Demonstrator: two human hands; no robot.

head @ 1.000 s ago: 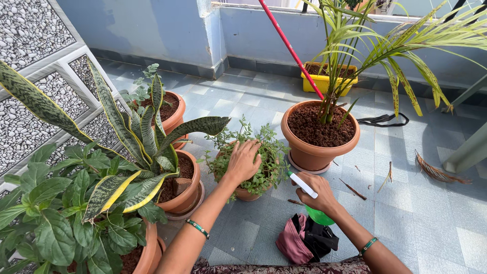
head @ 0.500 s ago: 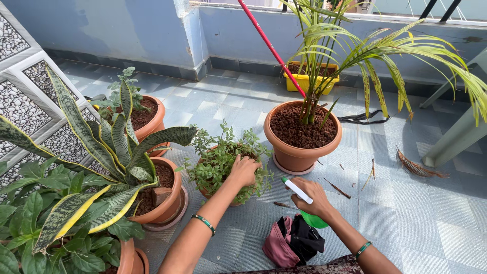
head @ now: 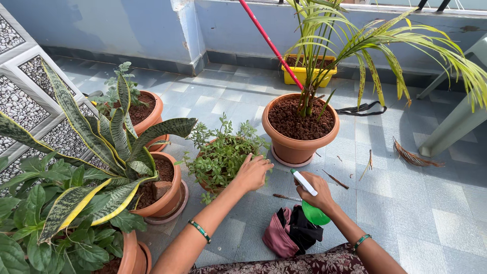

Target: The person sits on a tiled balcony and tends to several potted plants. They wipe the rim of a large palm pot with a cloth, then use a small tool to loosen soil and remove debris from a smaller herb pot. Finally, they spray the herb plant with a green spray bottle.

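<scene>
Here, in the head view, our left hand [head: 252,173] rests open against the right side of the small bushy green herb in its terracotta pot [head: 221,156], at the centre of the frame, fingers spread on the foliage and closed on nothing. A second ago that hand lay on top of the plant; it has since slid down to the near right edge of the leaves. Our right hand [head: 314,192] stays wrapped round the green spray bottle with a white nozzle [head: 309,199], just right of centre, the nozzle pointing up and left towards the herb, hardly shifted.

Beneath the bottle a crumpled maroon and black cloth [head: 293,231] lies on the grey tiled floor [head: 416,208]. The large terracotta pot with a palm [head: 300,122] stands just beyond, near the herb. At left, the striped snake plant in a clay pot [head: 152,182] crowds close. Open tiles lie at lower right.
</scene>
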